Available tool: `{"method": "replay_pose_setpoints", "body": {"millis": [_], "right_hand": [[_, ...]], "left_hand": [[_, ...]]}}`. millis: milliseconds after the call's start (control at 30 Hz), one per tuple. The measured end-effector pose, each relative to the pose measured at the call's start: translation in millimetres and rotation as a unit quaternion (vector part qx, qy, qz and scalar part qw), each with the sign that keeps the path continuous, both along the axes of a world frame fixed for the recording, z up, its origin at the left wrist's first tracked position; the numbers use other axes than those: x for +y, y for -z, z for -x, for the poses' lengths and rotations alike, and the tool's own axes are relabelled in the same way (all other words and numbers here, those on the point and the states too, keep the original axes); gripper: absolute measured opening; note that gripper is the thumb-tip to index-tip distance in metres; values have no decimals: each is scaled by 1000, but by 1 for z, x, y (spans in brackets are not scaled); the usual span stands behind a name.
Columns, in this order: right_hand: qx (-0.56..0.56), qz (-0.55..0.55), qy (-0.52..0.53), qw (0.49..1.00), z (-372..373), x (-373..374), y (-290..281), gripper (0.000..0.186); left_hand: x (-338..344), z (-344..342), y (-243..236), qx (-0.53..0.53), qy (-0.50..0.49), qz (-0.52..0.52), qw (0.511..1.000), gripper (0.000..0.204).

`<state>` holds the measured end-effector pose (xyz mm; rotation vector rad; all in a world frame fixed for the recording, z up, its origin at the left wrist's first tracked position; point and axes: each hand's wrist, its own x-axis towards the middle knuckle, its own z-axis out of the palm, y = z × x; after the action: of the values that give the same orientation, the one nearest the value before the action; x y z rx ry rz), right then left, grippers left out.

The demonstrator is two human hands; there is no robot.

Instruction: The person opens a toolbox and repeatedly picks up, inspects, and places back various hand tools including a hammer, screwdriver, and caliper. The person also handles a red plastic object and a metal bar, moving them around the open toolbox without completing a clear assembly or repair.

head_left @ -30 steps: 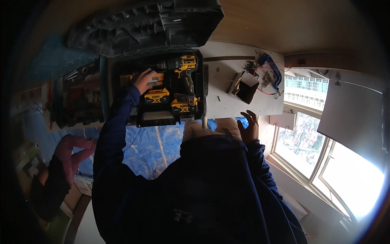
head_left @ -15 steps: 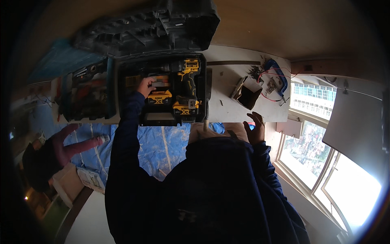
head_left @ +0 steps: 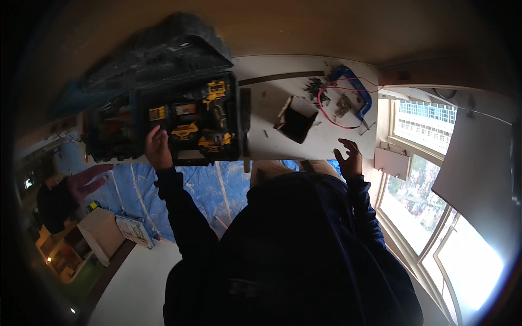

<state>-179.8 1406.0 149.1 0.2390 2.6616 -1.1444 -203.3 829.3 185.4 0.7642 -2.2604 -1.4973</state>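
Note:
My left hand (head_left: pixel 159 148) is raised at the lower left of the open black tool case (head_left: pixel 235 119), its fingers loosely bent and apart, holding nothing. The case holds a yellow-and-black drill (head_left: pixel 215 92), yellow batteries (head_left: pixel 185 133), a second yellow-topped tool or battery (head_left: pixel 213 143) and small items above my hand. My right hand (head_left: pixel 349 156) hangs at the bench's front edge, empty with fingers apart, below and right of a small open cardboard box (head_left: pixel 296 119).
The white bench (head_left: pixel 263 127) carries a blue clamp (head_left: pixel 359 92), red wire, metal bits and another dark toolbox (head_left: pixel 111 130). A blue tarp (head_left: pixel 201 185) covers the floor. A person in pink trousers (head_left: pixel 57 201) is at lower left. Windows (head_left: pixel 413 201) stand at right.
My left hand has withdrawn down and left from the batteries, off the items it was touching. The view has shifted slightly. The other person has moved.

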Motion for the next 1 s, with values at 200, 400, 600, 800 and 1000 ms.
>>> {"method": "replay_pose_setpoints", "body": {"millis": [200,400,600,800,1000], "right_hand": [[-30,46,32,998,17,40,38,48],[44,-10,89,995,46,65,55,47],[107,-67,-24,992,84,72,77,32],[119,-72,-91,986,112,31,83,36],[38,-12,-141,989,98,5,80,40]], "left_hand": [[215,-48,3,-97,35,-21,994,33],[345,-22,9,-108,207,79,969,57],[377,28,23,-126,232,271,926,98],[373,36,60,-173,241,268,917,106],[353,2,79,-145,184,311,921,103]]}}
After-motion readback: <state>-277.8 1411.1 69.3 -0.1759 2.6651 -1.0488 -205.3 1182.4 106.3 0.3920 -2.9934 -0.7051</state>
